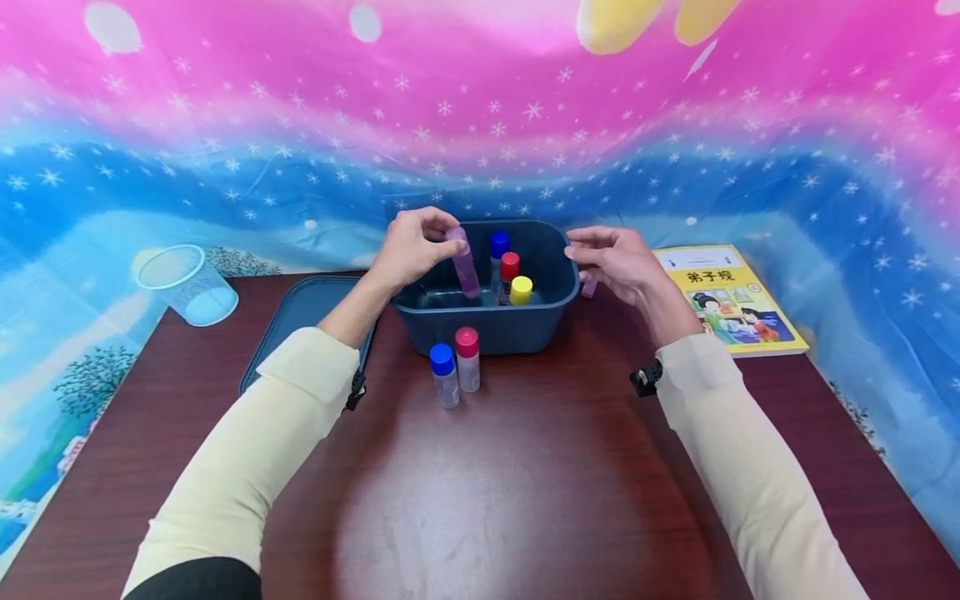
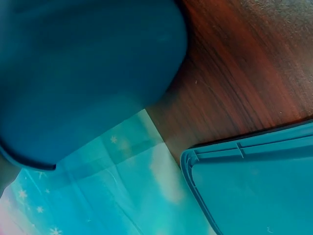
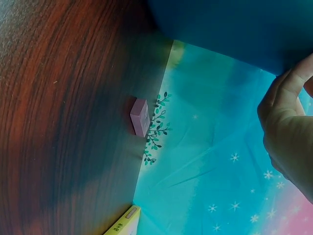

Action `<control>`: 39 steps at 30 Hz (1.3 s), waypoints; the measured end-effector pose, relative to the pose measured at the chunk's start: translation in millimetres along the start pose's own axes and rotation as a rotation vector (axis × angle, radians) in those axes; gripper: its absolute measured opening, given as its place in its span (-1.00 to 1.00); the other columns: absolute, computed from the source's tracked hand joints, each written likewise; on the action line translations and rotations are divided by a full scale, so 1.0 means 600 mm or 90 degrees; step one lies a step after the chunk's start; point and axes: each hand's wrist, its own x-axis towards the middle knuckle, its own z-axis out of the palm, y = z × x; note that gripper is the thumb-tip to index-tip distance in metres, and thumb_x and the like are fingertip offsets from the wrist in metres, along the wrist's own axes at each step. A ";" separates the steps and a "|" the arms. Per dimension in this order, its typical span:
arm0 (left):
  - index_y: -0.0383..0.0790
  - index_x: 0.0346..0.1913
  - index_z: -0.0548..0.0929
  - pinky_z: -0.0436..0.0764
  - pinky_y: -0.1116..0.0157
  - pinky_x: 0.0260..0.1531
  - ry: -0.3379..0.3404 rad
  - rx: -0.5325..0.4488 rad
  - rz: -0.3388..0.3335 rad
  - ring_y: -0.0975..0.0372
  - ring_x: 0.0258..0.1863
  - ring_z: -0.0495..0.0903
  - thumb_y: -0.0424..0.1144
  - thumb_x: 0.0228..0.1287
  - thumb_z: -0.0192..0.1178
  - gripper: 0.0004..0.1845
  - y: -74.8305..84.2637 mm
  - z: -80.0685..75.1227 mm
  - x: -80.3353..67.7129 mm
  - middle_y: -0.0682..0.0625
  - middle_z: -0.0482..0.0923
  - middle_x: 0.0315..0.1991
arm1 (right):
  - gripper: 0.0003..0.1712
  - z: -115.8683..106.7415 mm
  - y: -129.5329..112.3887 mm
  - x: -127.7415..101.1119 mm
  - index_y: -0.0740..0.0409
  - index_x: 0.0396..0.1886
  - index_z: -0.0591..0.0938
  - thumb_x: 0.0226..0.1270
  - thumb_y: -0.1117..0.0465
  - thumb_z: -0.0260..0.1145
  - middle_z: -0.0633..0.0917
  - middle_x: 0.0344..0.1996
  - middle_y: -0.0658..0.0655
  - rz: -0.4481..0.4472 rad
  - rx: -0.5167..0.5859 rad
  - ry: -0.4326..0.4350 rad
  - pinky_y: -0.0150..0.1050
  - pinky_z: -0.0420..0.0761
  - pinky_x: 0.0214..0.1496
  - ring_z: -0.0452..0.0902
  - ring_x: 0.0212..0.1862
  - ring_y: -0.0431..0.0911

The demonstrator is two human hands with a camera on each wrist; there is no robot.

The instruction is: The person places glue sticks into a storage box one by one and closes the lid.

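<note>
Your head camera is the only view that shows both hands at work. There your left hand (image 1: 411, 246) pinches the top of a translucent purple plastic tube (image 1: 465, 262) between thumb and curled fingers. The tube leans with its lower end down inside the dark blue plastic tub (image 1: 487, 329), which sits at 12 o'clock on the dark red wooden table (image 1: 480, 500). Its cap cannot be made out behind your fingertips, and its body looks pale violet and see-through.

Just beside it, toward 3 o'clock inside the tub, stand three small bottles: one with a blue cap (image 1: 499, 244), one with a red cap (image 1: 510, 265) and one with a yellow cap (image 1: 521, 289). Your right hand (image 1: 622, 262) hovers at the tub's 3 o'clock rim, fingers loosely spread and holding nothing.

Your left wrist camera shows no hand and no tube, only the tub's outer wall, the table and a corner of the flat blue plastic lid (image 2: 254, 191). Your right wrist camera adds what the head view nearly hides: a small pink rectangular block (image 3: 140, 116) lying at the table's far edge, clear of the tub, with your fingers (image 3: 288, 137) bent loosely above it.

In front of the tub, at 6 o'clock, two clear bottles stand touching, one blue-capped (image 1: 444, 375), one pink-capped (image 1: 467, 358).
</note>
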 end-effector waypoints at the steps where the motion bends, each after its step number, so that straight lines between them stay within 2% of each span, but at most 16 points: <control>1: -0.27 0.07 0.67 0.66 0.14 0.01 -0.008 0.004 -0.004 0.12 -0.05 0.65 -0.23 0.36 0.36 -0.70 0.001 0.002 0.002 -0.13 0.68 -0.06 | -0.45 0.000 0.000 0.000 0.27 0.39 0.50 0.46 0.27 0.32 0.53 0.22 0.26 -0.001 0.002 0.000 -0.36 0.68 -0.26 0.63 -0.17 -0.08; 10: -0.28 0.09 0.68 0.66 0.16 0.03 -0.049 -0.014 -0.054 0.11 -0.04 0.64 -0.28 0.37 0.35 -0.71 0.003 0.014 0.018 -0.12 0.65 -0.04 | -0.45 0.001 -0.001 0.001 0.28 0.39 0.49 0.46 0.28 0.32 0.52 0.24 0.28 -0.005 0.002 -0.004 -0.37 0.68 -0.29 0.62 -0.15 -0.08; 19: -0.31 0.06 0.68 0.68 0.19 -0.01 -0.086 -0.024 -0.084 0.07 -0.06 0.64 -0.29 0.34 0.38 -0.71 0.003 0.021 0.031 -0.15 0.63 -0.05 | -0.44 0.001 -0.004 -0.001 0.28 0.40 0.48 0.46 0.27 0.32 0.53 0.23 0.27 0.001 0.001 -0.002 -0.37 0.68 -0.28 0.63 -0.16 -0.08; 27: -0.28 0.05 0.69 0.63 0.13 0.01 -0.079 0.020 -0.082 0.08 -0.07 0.63 -0.25 0.32 0.40 -0.70 0.006 0.027 0.038 -0.13 0.65 -0.06 | -0.44 -0.001 -0.003 -0.002 0.27 0.40 0.48 0.46 0.26 0.32 0.53 0.23 0.26 0.003 0.003 -0.002 -0.37 0.68 -0.28 0.64 -0.13 -0.06; 39: -0.27 0.09 0.68 0.61 0.12 0.06 -0.068 0.018 -0.090 0.07 -0.03 0.60 -0.25 0.32 0.40 -0.67 0.004 0.029 0.038 -0.12 0.62 -0.02 | -0.44 0.000 -0.002 0.000 0.28 0.40 0.47 0.47 0.27 0.31 0.55 0.19 0.25 0.001 0.011 -0.005 -0.38 0.68 -0.29 0.66 -0.20 -0.11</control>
